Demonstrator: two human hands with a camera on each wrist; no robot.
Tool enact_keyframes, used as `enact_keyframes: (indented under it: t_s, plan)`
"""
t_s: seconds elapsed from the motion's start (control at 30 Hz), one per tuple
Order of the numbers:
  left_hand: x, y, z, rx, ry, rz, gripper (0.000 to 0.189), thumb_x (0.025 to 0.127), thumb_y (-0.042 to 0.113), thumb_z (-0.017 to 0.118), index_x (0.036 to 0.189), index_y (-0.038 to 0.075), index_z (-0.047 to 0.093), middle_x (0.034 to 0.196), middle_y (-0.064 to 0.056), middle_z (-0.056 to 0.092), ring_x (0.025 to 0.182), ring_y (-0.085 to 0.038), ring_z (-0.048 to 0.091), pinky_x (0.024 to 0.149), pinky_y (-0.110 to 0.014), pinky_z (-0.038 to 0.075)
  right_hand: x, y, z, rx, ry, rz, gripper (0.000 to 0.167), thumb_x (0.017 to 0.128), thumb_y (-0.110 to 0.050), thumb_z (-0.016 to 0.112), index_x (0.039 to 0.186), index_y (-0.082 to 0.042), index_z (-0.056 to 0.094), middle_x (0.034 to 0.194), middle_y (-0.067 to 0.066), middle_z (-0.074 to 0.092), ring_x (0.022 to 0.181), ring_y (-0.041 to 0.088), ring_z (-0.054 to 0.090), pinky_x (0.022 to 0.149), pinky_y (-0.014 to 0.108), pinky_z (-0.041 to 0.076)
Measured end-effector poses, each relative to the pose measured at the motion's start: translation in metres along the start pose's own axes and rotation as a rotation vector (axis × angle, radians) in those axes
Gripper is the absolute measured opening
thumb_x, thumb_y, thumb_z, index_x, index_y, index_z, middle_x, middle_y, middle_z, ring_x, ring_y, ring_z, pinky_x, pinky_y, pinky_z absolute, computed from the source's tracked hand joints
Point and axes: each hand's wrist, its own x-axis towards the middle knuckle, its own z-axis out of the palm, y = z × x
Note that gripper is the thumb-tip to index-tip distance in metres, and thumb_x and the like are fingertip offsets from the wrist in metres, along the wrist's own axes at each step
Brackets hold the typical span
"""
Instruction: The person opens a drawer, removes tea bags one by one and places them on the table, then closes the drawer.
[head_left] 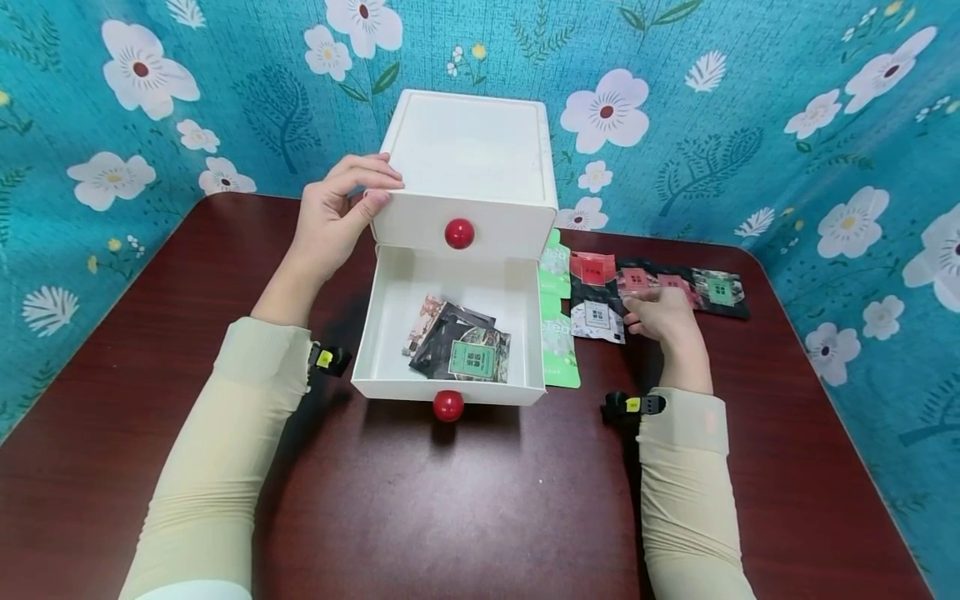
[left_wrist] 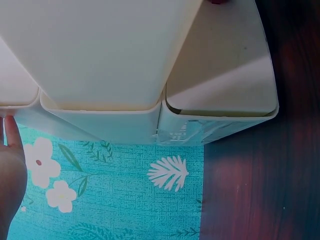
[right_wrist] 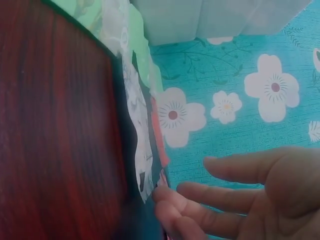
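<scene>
A white drawer cabinet with red round knobs stands near the back. Its lower drawer is pulled out, and several sachets, mostly black and one with a green label, lie inside. My left hand rests on the cabinet's upper left edge, fingers on top and thumb by the front corner. To the right, my right hand reaches to a row of sachets, fingertips at a black one with a red label. In the right wrist view, the thumb is apart from the other fingers and nothing is gripped.
Green pouches lie against the drawer's right side. Beside them are a red-topped sachet and a white-and-black sachet. A black sachet with a green label ends the row. Floral cloth hangs behind the dark table.
</scene>
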Motion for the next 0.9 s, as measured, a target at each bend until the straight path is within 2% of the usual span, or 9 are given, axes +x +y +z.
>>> enact_keyframes:
  t_s: [0.13,0.23,0.43,0.57,0.73,0.9]
  plan:
    - [0.0,0.0,-0.001,0.006,-0.002,0.001,0.016,0.094,-0.001,0.063,0.106,-0.007,0.071,0.108,0.021,0.066,0.131,-0.017,0.053,0.097,-0.024,0.054,-0.009,-0.007,-0.001,-0.012,0.027,-0.075,0.046,0.106,-0.024,0.048,0.142,0.004,0.049,0.13,0.025,0.057,0.087,0.018,0.065,0.076,0.021,0.058]
    - [0.0,0.002,-0.002,0.004,-0.005,-0.008,0.016,0.094,-0.001,0.063,0.106,-0.006,0.072,0.108,0.02,0.066,0.131,-0.016,0.053,0.097,-0.023,0.054,-0.022,-0.017,-0.004,-0.006,0.06,-0.175,0.047,0.105,-0.026,0.049,0.142,0.003,0.05,0.129,0.025,0.06,0.085,0.016,0.067,0.075,0.02,0.058]
    - [0.001,0.004,-0.002,-0.017,-0.014,-0.02,0.017,0.094,0.002,0.064,0.107,-0.006,0.071,0.109,0.017,0.067,0.132,-0.017,0.052,0.095,-0.021,0.054,-0.053,-0.038,-0.011,-0.02,0.085,-0.365,0.048,0.104,-0.031,0.051,0.139,0.002,0.053,0.118,0.026,0.065,0.068,-0.002,0.063,0.067,0.013,0.052]
    - [0.001,0.001,-0.001,-0.026,-0.012,0.005,0.016,0.095,-0.001,0.062,0.106,-0.008,0.071,0.108,0.019,0.066,0.132,-0.017,0.053,0.094,-0.021,0.055,-0.072,-0.05,-0.009,-0.006,0.082,-0.45,0.044,0.102,-0.031,0.054,0.136,-0.002,0.058,0.106,0.017,0.069,0.069,-0.003,0.062,0.069,0.013,0.053]
    - [0.001,0.0,-0.001,-0.019,-0.013,0.01,0.016,0.095,-0.001,0.061,0.106,-0.008,0.071,0.108,0.02,0.066,0.132,-0.017,0.052,0.094,-0.02,0.054,-0.091,-0.064,-0.005,0.043,0.007,-0.562,0.039,0.102,-0.029,0.056,0.13,-0.003,0.062,0.096,0.003,0.068,0.079,0.005,0.066,0.073,0.013,0.054]
    - [0.001,0.001,-0.001,-0.013,-0.011,-0.005,0.016,0.095,-0.001,0.061,0.106,-0.007,0.072,0.109,0.02,0.066,0.132,-0.016,0.052,0.092,-0.019,0.054,-0.103,-0.081,-0.004,0.049,-0.107,-0.642,0.036,0.101,-0.027,0.057,0.128,-0.003,0.063,0.102,0.006,0.069,0.086,0.01,0.067,0.078,0.014,0.055]
